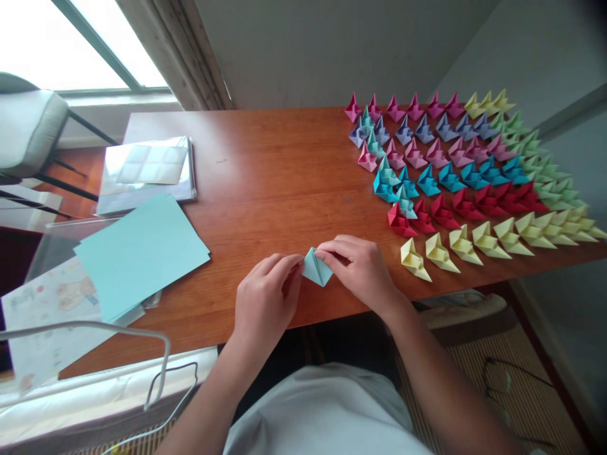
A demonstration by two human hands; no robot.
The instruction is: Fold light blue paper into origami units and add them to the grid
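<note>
A small light-aqua piece of folded paper (317, 269), diamond-shaped with a crease down its middle, is held just above the front part of the wooden table. My left hand (269, 292) pinches its left corner between thumb and fingers. On the opposite side, my right hand (358, 268) grips the upper right edge, with the thumb and fingertips closed on it. The fingertips partly cover both side corners. To the right of my right hand stands a row of pale yellow folded paper boats (439, 253).
Rows of folded paper boats in red (443, 212), blue (450, 177), pink, purple and green fill the table's right side. Aqua paper sheets (142, 253) lie at left, near a clear-covered stack (147, 196). A white cable (85, 325) crosses the lower left. A chair (28, 126) stands beyond.
</note>
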